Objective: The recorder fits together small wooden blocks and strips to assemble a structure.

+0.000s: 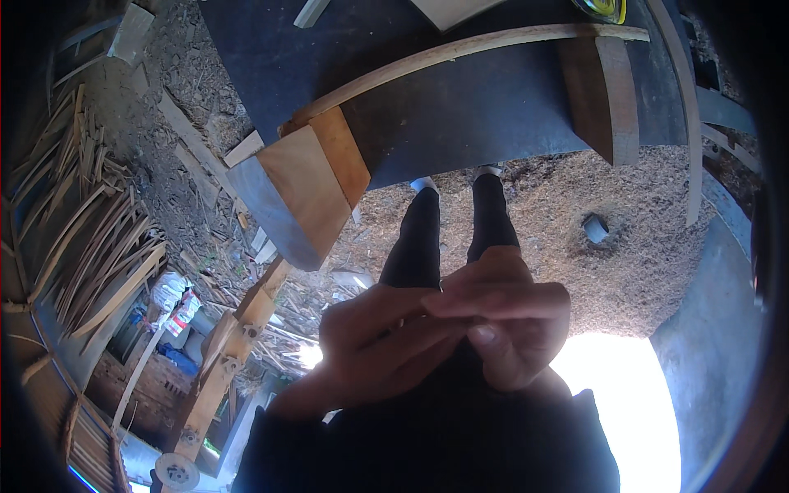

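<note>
Far left: heap of thin wood strips (90, 238) on floor. Your left hand (374, 345) meets right hand (509, 324) in front of body, fingers curled together, touching; anything pinched between them too hidden to tell. Dark tabletop (460, 99) with curved wooden slat (460, 49) sits well ahead, untouched. Likely pause before reaching; next move calls for hands parting.

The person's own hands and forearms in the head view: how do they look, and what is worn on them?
Both hands are bare, with no gloves. No ring, watch or bracelet is visible. The left hand comes out of a dark, long sleeve that ends at the wrist. The right hand also meets dark clothing low in the picture; its cuff cannot be made out. Short, unpainted fingernails show on the right hand.
</note>
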{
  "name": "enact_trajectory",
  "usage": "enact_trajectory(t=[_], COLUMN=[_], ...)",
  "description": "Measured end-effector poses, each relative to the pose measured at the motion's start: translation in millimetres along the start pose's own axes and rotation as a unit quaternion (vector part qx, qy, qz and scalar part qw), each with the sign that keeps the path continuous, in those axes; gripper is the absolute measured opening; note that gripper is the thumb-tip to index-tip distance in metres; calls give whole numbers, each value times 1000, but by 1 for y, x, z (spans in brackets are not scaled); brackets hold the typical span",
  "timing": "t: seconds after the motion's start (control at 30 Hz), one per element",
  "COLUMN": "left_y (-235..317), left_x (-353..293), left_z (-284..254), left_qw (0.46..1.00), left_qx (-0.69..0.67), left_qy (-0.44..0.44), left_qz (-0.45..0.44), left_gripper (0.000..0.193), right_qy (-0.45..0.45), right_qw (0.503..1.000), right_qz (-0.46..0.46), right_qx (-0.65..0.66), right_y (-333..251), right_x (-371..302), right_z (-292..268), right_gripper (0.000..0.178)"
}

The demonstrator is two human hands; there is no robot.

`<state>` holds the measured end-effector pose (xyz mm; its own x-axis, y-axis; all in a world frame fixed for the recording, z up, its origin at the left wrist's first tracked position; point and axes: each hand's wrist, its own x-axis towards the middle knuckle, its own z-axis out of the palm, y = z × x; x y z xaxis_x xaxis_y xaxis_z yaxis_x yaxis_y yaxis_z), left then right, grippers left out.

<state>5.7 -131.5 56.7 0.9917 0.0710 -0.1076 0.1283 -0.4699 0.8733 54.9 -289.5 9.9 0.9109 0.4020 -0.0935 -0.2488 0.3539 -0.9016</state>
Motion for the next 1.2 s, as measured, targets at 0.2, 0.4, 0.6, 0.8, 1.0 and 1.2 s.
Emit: enact_trajectory(t=[0.2, 0.4, 0.6, 0.8, 1.0, 1.2], left_y=[-9, -19, -27, -39, -47, -48], left_x=[18, 43, 68, 65, 64, 61], left_z=[-29, -65, -64, -56, -50, -47], left_qw=[970, 933, 913, 893, 891, 890], left_qx=[220, 315, 402, 448, 453, 455], left_qy=[-36, -45, -55, -36, -35, -18], left_qz=[98, 171, 47, 23, 16, -7], left_gripper=[33, 39, 68, 47, 40, 33], right_qy=[-33, -4, 45, 55, 94, 105], right_qw=[996, 996, 989, 986, 991, 990], right_qz=[54, -22, 138, 152, 94, 90], right_qx=[-71, -88, 26, 45, 22, 0], right_y=[0, 28, 72, 90, 109, 106], right_x=[23, 47, 52, 50, 50, 50], right_z=[-14, -2, 26, 41, 43, 47], right_gripper=[27, 29, 20, 20, 17, 17])
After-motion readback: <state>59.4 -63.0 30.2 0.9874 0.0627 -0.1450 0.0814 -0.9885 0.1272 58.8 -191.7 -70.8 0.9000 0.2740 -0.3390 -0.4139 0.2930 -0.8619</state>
